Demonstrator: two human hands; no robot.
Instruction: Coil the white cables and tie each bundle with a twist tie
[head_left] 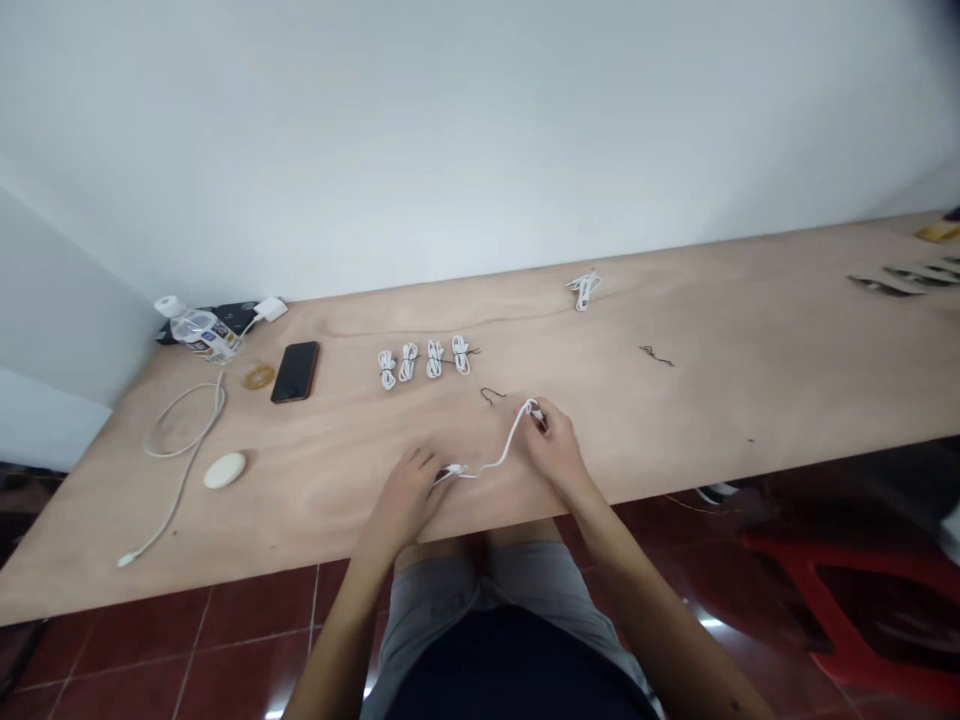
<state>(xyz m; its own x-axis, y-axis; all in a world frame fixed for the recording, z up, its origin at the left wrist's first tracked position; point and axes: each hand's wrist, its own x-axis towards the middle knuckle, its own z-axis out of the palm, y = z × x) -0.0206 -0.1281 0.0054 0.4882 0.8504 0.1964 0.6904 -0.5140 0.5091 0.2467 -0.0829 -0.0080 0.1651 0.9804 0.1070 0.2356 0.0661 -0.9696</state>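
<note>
- As we look down on the plywood surface [750, 400], the left hand [405, 497] and right hand [551, 447] work near its front edge, just apart.
- Between them runs a white cable [504, 450], the thing in hand — the right fingers [541, 425] pinch one end, while the left fingers [424, 460] close around the other.
- Since its middle hangs in a loose curve, we judge the grip keeps the length spread out and free of kinks.
- A short black twist tie [491, 396] lies just beyond the hands, within easy reach.
- Farther back, four bundled white cables [409, 362] sit in a tidy row, apparently spaced to stay untangled; another bundle [583, 290] lies apart.
- Off to the left, a black smartphone [295, 372], plastic water bottle [201, 333] and looser white cable [184, 450] seem kept away from the working area.
</note>
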